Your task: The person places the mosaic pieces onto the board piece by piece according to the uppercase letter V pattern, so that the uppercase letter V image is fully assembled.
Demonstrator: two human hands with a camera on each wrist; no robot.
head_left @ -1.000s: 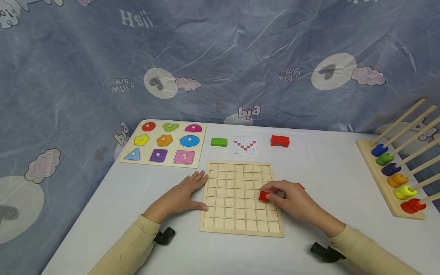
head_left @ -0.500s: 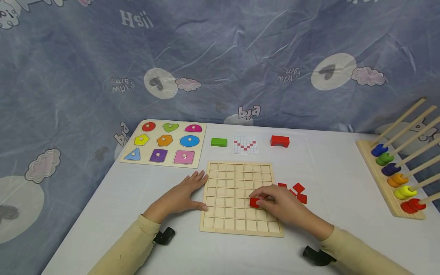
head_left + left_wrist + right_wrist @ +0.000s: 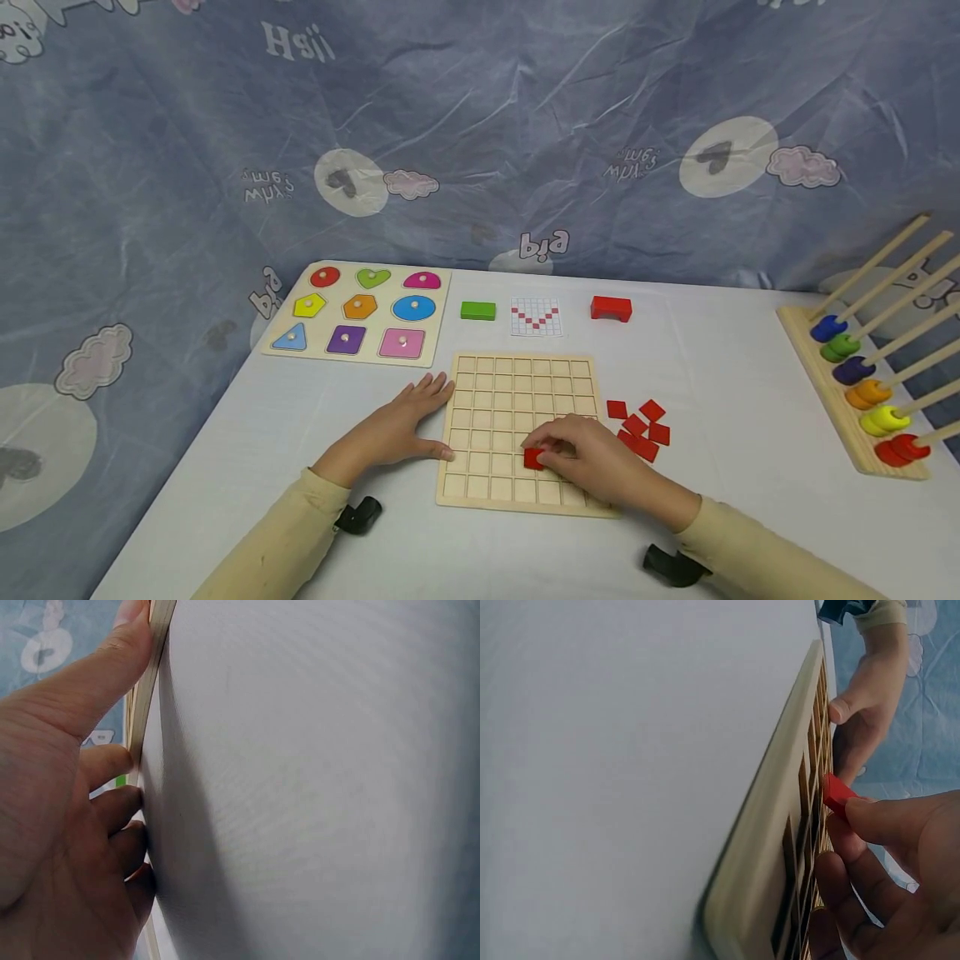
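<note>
A square wooden grid board (image 3: 480,402) lies on the white table. My right hand (image 3: 592,462) pinches a red square tile (image 3: 533,459) between thumb and fingers, right over the cells in the lower middle of the board. In the right wrist view the red tile (image 3: 837,796) is tilted, its edge at the grid. My left hand (image 3: 397,425) rests at the board's left edge with fingers spread, thumb and fingertips touching the rim. The left wrist view has the thumb (image 3: 112,671) against the board's side. Several loose red tiles (image 3: 635,425) lie just right of the board.
Behind the board are a green block (image 3: 477,311), a pattern card (image 3: 536,317) with red squares in a V, and a red arch block (image 3: 611,308). A shape puzzle (image 3: 360,333) lies at the back left. A pegged ring stand (image 3: 855,400) is at the right.
My right hand has carried the red tile left and toward me across the board, uncovering the loose red tiles. The left hand has stayed in place.
</note>
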